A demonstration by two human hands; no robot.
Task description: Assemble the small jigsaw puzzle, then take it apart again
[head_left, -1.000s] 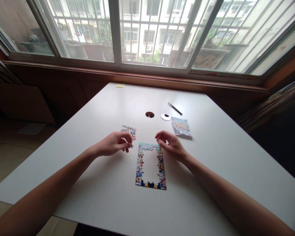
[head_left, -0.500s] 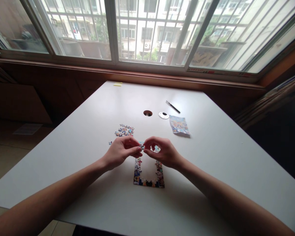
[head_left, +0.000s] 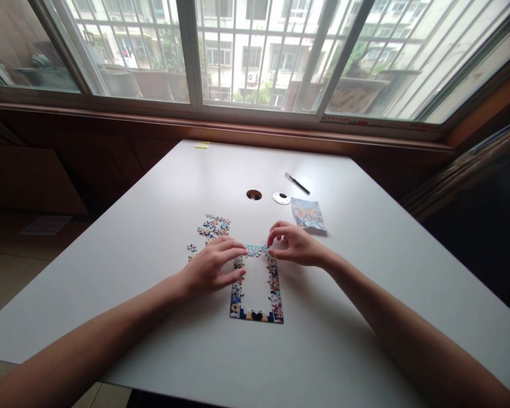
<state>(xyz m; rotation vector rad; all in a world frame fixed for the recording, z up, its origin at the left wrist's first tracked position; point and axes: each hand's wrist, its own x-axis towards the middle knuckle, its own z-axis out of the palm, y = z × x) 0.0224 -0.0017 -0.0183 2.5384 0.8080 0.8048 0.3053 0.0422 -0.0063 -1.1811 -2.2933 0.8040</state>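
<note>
A jigsaw border point(head_left: 277, 294) lies on the white table, a rectangle of joined pieces around a bare middle. My left hand point(head_left: 215, 263) rests over its upper left corner, thumb and fingers apart, with nothing visible between them. At the upper right corner, my right hand point(head_left: 295, 243) has thumb and forefinger pinched on a small puzzle piece point(head_left: 267, 249) at the end of the light blue top row. Fingertips partly cover that piece. Loose puzzle pieces point(head_left: 215, 225) lie in a pile beyond my left hand, with a few strays point(head_left: 191, 248) beside it.
A crumpled picture sheet point(head_left: 308, 214) lies beyond my right hand. Farther back are a black pen point(head_left: 297, 183), a round metal cover point(head_left: 281, 198) and a cable hole point(head_left: 254, 195) in the tabletop. A yellow note point(head_left: 202, 145) sticks near the table's far edge, below the windows.
My hands have parted from their shared hold on a small piece. The left has opened and lowered to the left; the right has moved right to the border's upper right corner.
</note>
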